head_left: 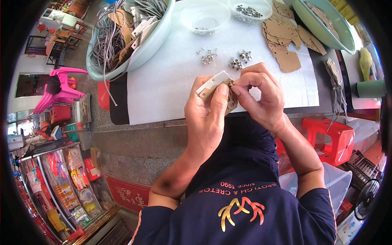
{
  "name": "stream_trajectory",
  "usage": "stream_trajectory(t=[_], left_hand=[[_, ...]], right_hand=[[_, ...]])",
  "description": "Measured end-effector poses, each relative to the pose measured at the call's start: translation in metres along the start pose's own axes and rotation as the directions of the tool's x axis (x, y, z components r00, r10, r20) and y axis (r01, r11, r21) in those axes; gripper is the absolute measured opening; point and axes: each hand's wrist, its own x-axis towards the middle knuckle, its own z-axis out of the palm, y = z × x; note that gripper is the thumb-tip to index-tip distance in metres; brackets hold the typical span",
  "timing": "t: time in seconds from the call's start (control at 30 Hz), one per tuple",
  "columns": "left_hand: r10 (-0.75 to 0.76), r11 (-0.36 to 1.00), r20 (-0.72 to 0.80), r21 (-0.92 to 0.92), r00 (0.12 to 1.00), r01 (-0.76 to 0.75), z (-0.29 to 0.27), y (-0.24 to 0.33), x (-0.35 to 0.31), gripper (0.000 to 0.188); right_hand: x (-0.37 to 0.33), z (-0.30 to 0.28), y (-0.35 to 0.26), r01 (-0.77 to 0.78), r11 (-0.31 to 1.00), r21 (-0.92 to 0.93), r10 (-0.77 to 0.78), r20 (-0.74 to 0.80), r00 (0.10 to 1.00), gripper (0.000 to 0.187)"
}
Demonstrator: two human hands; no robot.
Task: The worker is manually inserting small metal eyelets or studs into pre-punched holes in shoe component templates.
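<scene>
Just right of the frame's centre, the left hand [208,110] grips a small stack of flat tags [216,86], a white one on top of brown card, with the thumb pressed across the face and the fingers curled behind. The stack's long axis runs from lower left to upper right, so its far end points straight at the right hand [261,94], which meets it from the right. That hand is closed to a narrow pinch, thumb and forefinger tips together on what looks like a tiny metal eyelet [231,83] at the upper right corner of the tags; the piece is too small to tell more. Both hands touch the stack, the right one nearer to the working corner. Directly above the hands, on the white sheet [163,81] covering the table, lie loose clusters of small metal fittings [208,58], near but not touching the fingers. Cut brown card tags [286,41] spread at the upper right, two clear plastic bowls [205,16] sit at the top, and a pale green basin [155,43] of grey cords fills the upper left. Nothing stands between the two hands and the fittings.
</scene>
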Motion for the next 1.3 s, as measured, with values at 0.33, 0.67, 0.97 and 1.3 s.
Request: stream_trajectory(t=[0.33, 0.67, 0.97, 1.3], left_hand=[[-0.029, 0.999, 0.006, -0.018, 1.0, 0.029, -0.0018, -0.002, -0.0013, 0.015], [-0.001, 1.0, 0.012, 0.017, 1.0, 0.001, -0.0031, -0.0043, -0.002, 0.016], [0.101, 0.985, 0.038, 0.137, 0.994, -0.105, -0.0039, -0.0055, -0.0009, 0.014], [0.119, 0.983, 0.053, 0.135, 0.991, -0.126, -0.0033, -0.006, -0.002, 0.012]], right_hand=[[-0.0015, 0.0025, 0.0019, 0.016, 1.0, -0.024, -0.016, -0.018, 1.0, 0.02], [-0.0035, 0.0047, 0.0003, -0.105, 0.988, 0.111, 0.106, -0.009, 0.994, 0.015], [-0.0063, 0.0068, 0.0017, -0.234, 0.942, 0.239, 0.242, -0.003, 0.97, 0.011], [-0.0083, 0.009, 0.002, -0.206, 0.939, 0.274, 0.226, -0.043, 0.973, 0.011]])
